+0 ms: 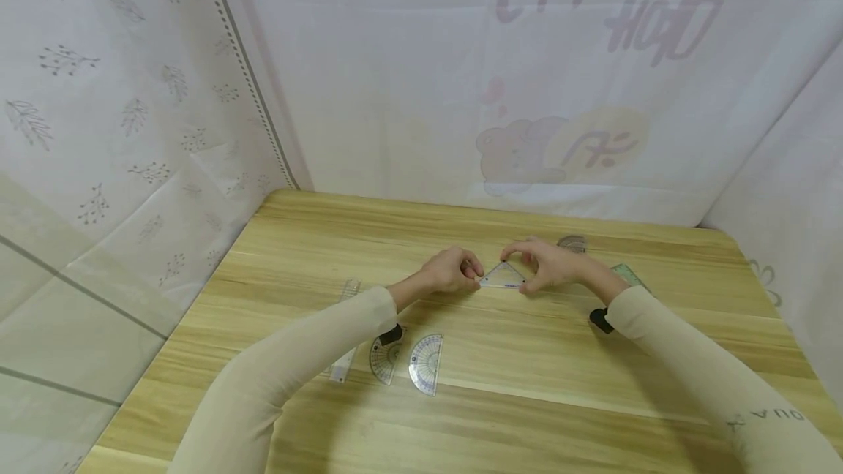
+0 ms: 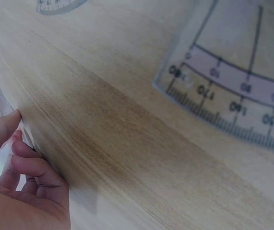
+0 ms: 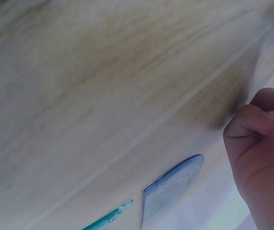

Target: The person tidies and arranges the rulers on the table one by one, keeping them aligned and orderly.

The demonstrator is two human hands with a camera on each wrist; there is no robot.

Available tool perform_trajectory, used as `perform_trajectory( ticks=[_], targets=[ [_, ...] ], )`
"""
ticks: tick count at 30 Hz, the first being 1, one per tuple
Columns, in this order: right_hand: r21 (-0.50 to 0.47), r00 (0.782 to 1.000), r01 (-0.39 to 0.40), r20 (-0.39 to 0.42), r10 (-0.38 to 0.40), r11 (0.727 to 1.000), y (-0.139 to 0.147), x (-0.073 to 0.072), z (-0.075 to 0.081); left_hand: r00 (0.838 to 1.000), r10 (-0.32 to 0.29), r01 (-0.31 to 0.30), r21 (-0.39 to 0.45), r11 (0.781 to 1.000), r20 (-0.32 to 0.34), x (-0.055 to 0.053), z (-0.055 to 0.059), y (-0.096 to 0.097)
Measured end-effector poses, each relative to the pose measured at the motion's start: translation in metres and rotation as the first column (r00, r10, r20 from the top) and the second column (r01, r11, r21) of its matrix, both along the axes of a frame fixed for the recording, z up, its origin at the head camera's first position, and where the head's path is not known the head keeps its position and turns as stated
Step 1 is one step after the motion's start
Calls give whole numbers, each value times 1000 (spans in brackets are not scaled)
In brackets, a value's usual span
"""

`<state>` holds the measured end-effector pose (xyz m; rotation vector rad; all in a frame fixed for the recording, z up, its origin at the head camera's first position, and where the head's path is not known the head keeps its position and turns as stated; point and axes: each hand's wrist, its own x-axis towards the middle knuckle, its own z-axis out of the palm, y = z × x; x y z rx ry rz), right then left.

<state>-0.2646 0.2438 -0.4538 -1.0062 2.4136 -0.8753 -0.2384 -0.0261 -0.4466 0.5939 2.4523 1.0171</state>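
Note:
A clear triangular set square [image 1: 503, 276] lies near the middle of the wooden table, its long edge toward me. My left hand [image 1: 451, 270] pinches its left corner between thumb and fingers. Across from it, my right hand [image 1: 552, 263] grips the set square with the thumb at the right corner and the index finger at the top corner. In the left wrist view the left hand [image 2: 26, 187] shows curled fingers at the lower left. The right wrist view has the right hand [image 3: 264, 143] at the right edge, with the set square mostly out of frame.
Two clear protractors [image 1: 426, 364] [image 1: 384, 360] lie on the table [image 1: 527, 423] below my left forearm. A clear ruler [image 1: 344, 364] is partly covered by the left sleeve. Beyond my right hand is a greyish protractor [image 1: 572, 243]; a green ruler-like piece [image 1: 628, 274] shows behind the right wrist.

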Motion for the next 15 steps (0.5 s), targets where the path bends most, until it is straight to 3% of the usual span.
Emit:
perform_trajectory(
  ticks=[15],
  targets=[
    [-45,999,40,-22,-41,998,-2,5,-2,999,-26,23,117,993,26,-4,-8,-5]
  ],
)
